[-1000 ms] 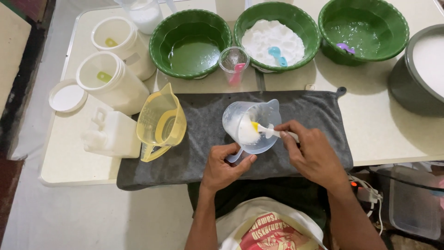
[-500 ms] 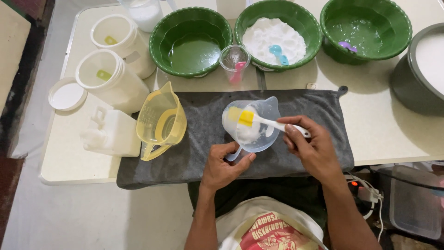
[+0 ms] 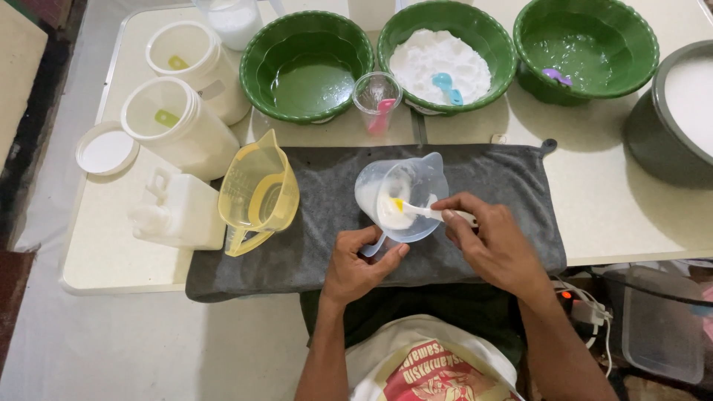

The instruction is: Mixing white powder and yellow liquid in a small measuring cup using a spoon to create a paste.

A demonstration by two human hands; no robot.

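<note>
left hand point(image 3: 362, 266) fingers closed on clear jug point(image 3: 401, 199) handle | right hand point(image 3: 492, 243) fingers pinching white spoon point(image 3: 428, 213) inside jug | grey towel point(image 3: 505, 178), desk's near edge

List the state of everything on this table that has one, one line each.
Clear jug: upright, white paste inside, left hand on its handle.
Spoon: in right hand, tip in paste.
Yellow jug: on its side, empty.
Two white tubs: open.
Middle green bowl: holds white powder.
Left green bowl: holds liquid.
</note>
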